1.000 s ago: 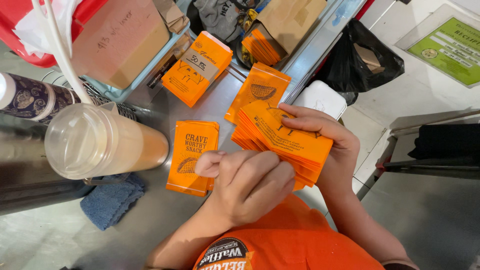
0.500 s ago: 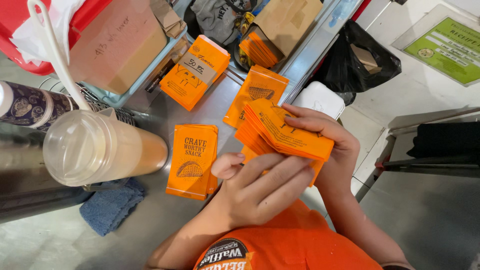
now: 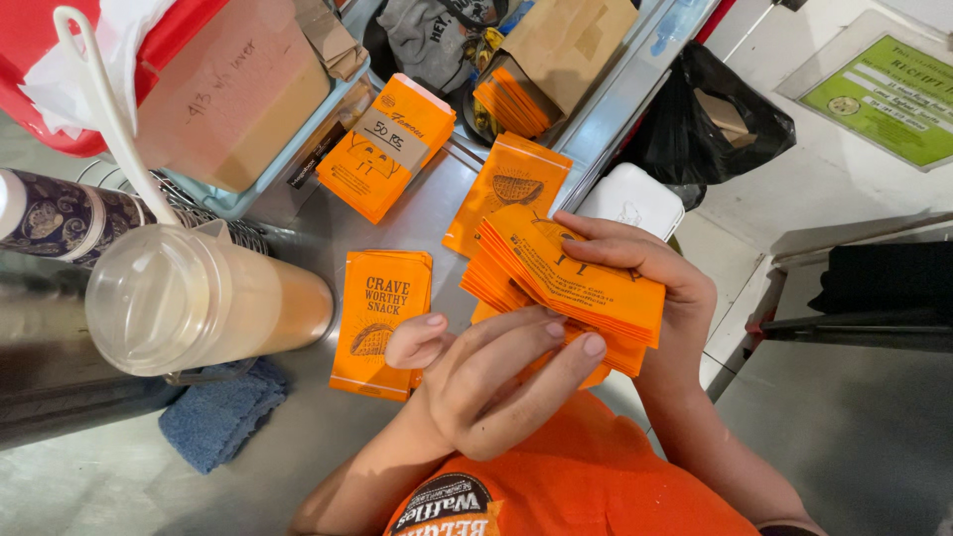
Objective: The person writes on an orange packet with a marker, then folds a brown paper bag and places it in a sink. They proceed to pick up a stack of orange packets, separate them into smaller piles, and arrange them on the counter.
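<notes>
My right hand (image 3: 663, 298) grips a thick fanned stack of orange paper packets (image 3: 571, 283) above the steel counter, fingers curled over its top. My left hand (image 3: 486, 382) is beside it, holding nothing, its fingertips resting against the near edge of that stack and its thumb pointing at a small pile of orange packets (image 3: 379, 316) lying flat on the counter. Another orange packet (image 3: 508, 191) lies just beyond the held stack.
A banded bundle of orange packets (image 3: 389, 144) lies further back. A brown bag with more packets (image 3: 541, 74), a cardboard box (image 3: 233, 99), a lidded plastic jug (image 3: 199, 308), a patterned bottle (image 3: 60, 216), a blue cloth (image 3: 223, 415) and a white box (image 3: 630, 199) surround the steel counter (image 3: 298, 447).
My left hand has drawn back from the flat pile of packets on the counter to the near edge of the held stack. My right hand has stayed nearly still.
</notes>
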